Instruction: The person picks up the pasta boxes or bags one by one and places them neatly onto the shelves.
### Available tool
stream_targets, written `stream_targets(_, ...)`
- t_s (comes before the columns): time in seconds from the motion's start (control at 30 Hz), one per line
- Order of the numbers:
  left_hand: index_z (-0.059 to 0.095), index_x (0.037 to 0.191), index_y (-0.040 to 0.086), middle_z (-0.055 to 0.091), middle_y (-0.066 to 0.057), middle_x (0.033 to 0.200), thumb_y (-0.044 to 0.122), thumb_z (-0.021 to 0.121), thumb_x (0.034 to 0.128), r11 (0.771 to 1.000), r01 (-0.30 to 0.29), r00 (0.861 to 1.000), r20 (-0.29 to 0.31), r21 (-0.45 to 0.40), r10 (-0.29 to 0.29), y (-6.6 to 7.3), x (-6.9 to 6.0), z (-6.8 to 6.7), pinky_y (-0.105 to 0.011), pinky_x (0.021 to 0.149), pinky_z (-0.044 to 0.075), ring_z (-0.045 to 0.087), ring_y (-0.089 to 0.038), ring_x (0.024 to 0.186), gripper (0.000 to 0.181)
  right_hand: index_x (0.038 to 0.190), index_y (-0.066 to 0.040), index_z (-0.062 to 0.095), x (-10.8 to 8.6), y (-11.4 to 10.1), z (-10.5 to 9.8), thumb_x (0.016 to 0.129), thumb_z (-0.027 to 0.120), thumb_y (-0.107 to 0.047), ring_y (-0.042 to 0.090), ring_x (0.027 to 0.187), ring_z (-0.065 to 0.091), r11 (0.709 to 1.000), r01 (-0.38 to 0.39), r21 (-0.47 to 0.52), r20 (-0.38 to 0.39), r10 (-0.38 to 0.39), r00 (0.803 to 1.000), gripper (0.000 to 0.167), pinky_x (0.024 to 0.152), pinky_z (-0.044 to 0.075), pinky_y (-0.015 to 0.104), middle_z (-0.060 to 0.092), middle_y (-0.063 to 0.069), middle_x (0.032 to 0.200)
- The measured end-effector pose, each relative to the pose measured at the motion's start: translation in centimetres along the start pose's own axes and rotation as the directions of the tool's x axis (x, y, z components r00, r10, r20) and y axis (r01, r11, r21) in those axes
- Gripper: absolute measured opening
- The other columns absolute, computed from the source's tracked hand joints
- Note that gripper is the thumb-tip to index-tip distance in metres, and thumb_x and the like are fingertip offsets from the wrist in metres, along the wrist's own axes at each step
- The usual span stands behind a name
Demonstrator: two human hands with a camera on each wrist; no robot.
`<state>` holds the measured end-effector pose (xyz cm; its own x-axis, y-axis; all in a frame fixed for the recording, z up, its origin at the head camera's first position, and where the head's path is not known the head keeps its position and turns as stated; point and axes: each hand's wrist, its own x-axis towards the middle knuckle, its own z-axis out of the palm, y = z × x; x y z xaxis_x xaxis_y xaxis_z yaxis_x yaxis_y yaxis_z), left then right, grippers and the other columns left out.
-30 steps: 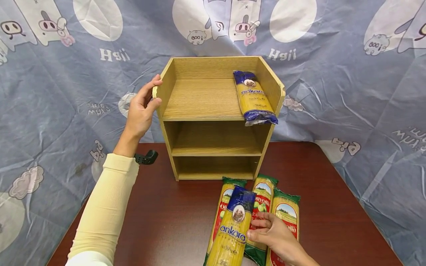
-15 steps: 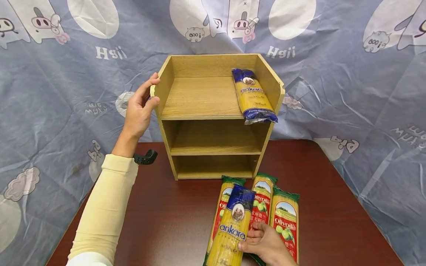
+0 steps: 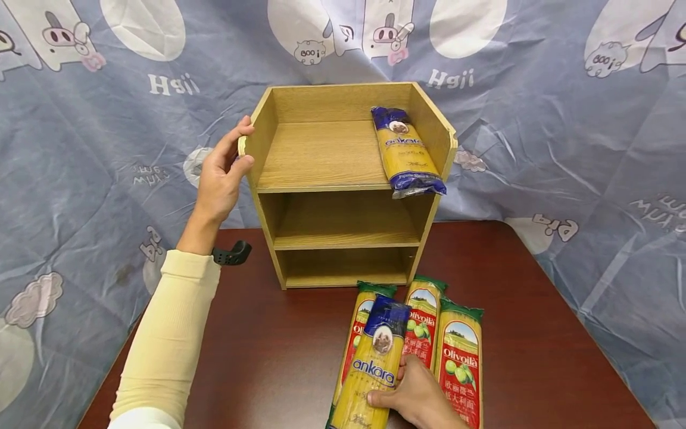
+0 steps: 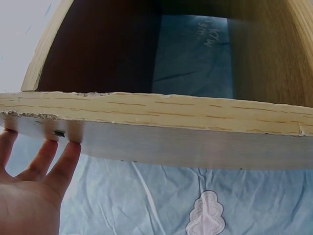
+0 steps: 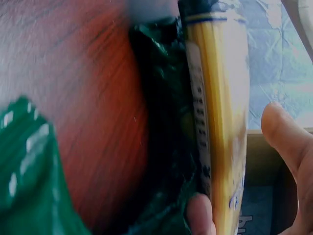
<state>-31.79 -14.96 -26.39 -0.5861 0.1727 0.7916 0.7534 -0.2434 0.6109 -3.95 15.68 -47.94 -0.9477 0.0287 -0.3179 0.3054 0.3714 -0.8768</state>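
My left hand (image 3: 218, 179) holds the front edge of the left side panel (image 3: 259, 140) of a small wooden shelf unit (image 3: 348, 245). In the left wrist view, several fingertips touch that panel's outer face. My right hand (image 3: 420, 396) grips the right edge of a blue-and-yellow Ankara spaghetti pack (image 3: 370, 372), thumb over its front; the other fingers are partly hidden. This pack lies over an Olivoilà spaghetti pack (image 3: 351, 339). Two more Olivoilà packs, a middle one (image 3: 423, 322) and a right one (image 3: 460, 363), lie to its right. In the right wrist view, the Ankara pack (image 5: 222, 107) stands between thumb and finger.
Another Ankara spaghetti pack (image 3: 407, 152) lies on the shelf unit's top, along the right side panel, its lower end past the front edge. Two compartments are below. The unit stands on a dark red table (image 3: 268, 357), before a blue patterned cloth (image 3: 134, 119).
My right hand has moved left and down onto the Ankara pack, its thumb now further across the front. The left hand keeps its hold on the side panel. The view has shifted slightly.
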Motion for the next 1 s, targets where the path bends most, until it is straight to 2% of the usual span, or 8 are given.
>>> stream_targets(0.13, 0.059, 0.133, -0.007, 0.04, -0.025, 0.156, -0.015, 0.052, 0.0946, 1.0, 0.003, 1.0, 0.001, 0.007, -0.003, -0.02, -0.06, -0.2, -0.036, 0.119, 0.028, 0.033, -0.026, 0.149, 0.04, 0.12, 0.013, 0.044, 0.14, -0.03, 0.86, 0.07, 0.095, -0.02, 0.021, 0.074, 0.071, 0.998, 0.002, 0.067, 0.014, -0.003, 1.0, 0.079, 0.065, 0.061, 0.039, 0.066, 0.011, 0.088)
stream_targets(0.2, 0.06, 0.133, -0.006, 0.04, -0.025, 0.156, -0.015, 0.052, 0.0945, 1.0, 0.002, 1.0, 0.0, 0.002, -0.002, -0.04, -0.08, -0.26, -0.035, 0.119, 0.028, 0.033, -0.026, 0.149, 0.04, 0.121, 0.014, 0.044, 0.24, -0.1, 1.08, 0.068, 0.096, -0.019, 0.021, 0.071, 0.071, 0.998, 0.01, 0.056, 0.0, -0.01, 1.0, 0.081, 0.062, 0.061, 0.039, 0.066, 0.011, 0.087)
stream_targets(0.4, 0.059, 0.134, -0.008, 0.039, -0.029, 0.155, -0.016, 0.052, 0.0946, 0.999, -0.038, 0.999, 0.018, 0.004, 0.038, -0.19, -0.23, -0.41, -0.037, 0.121, 0.025, 0.033, -0.029, 0.149, 0.04, 0.115, 0.009, 0.05, 0.42, -0.37, 1.09, 0.059, 0.101, -0.022, 0.018, 0.07, 0.066, 0.991, -0.012, -0.134, -0.104, -0.002, 0.995, 0.082, 0.063, 0.058, 0.037, 0.062, 0.009, 0.083)
stream_targets(0.5, 0.057, 0.135, -0.01, 0.038, -0.03, 0.155, -0.014, 0.052, 0.0953, 0.998, -0.057, 0.998, 0.032, 0.011, 0.057, -0.31, -0.41, -0.46, -0.037, 0.121, 0.025, 0.033, -0.03, 0.149, 0.04, 0.114, 0.01, 0.05, 0.4, -0.37, 1.12, 0.058, 0.1, -0.019, 0.019, 0.07, 0.065, 0.989, -0.027, -0.146, -0.115, 0.01, 0.993, 0.081, 0.063, 0.058, 0.036, 0.061, 0.009, 0.082)
stream_targets(0.6, 0.057, 0.136, -0.008, 0.037, -0.029, 0.156, -0.01, 0.054, 0.0967, 0.999, -0.052, 0.998, 0.044, 0.009, 0.051, -0.44, -0.52, -0.46, -0.037, 0.12, 0.026, 0.033, -0.03, 0.149, 0.039, 0.115, 0.012, 0.047, 0.26, -0.18, 1.16, 0.064, 0.096, -0.01, 0.021, 0.07, 0.068, 0.999, -0.036, -0.024, -0.068, 0.034, 0.997, 0.074, 0.061, 0.06, 0.039, 0.063, 0.012, 0.084)
stream_targets(0.73, 0.057, 0.137, -0.007, 0.037, -0.029, 0.156, -0.006, 0.056, 0.0971, 0.999, -0.048, 0.998, 0.051, 0.017, 0.047, -0.45, -0.48, -0.42, -0.036, 0.119, 0.027, 0.033, -0.029, 0.149, 0.04, 0.11, 0.013, 0.047, 0.16, 0.13, 1.08, 0.071, 0.088, 0.0, 0.024, 0.069, 0.071, 0.988, -0.073, 0.135, -0.008, 0.074, 0.997, 0.058, 0.06, 0.062, 0.04, 0.062, 0.016, 0.086)
stream_targets(0.87, 0.057, 0.136, -0.008, 0.037, -0.031, 0.155, -0.007, 0.056, 0.0959, 0.997, -0.069, 0.996, 0.052, 0.021, 0.068, -0.3, -0.24, -0.35, -0.037, 0.12, 0.025, 0.034, -0.031, 0.148, 0.04, 0.107, 0.012, 0.049, 0.25, 0.36, 0.85, 0.075, 0.082, 0.004, 0.025, 0.069, 0.072, 0.981, -0.069, 0.179, 0.033, 0.064, 0.997, 0.047, 0.061, 0.062, 0.04, 0.059, 0.018, 0.086)
stream_targets(1.0, 0.058, 0.135, -0.008, 0.038, -0.032, 0.154, -0.009, 0.055, 0.0951, 0.996, -0.088, 0.995, 0.054, 0.018, 0.087, -0.22, 0.04, -0.26, -0.038, 0.122, 0.022, 0.033, -0.032, 0.148, 0.04, 0.112, 0.01, 0.048, 0.12, 0.34, 0.67, 0.076, 0.077, 0.007, 0.027, 0.068, 0.07, 0.969, -0.052, 0.243, 0.083, 0.033, 0.996, 0.046, 0.061, 0.062, 0.043, 0.052, 0.02, 0.093)
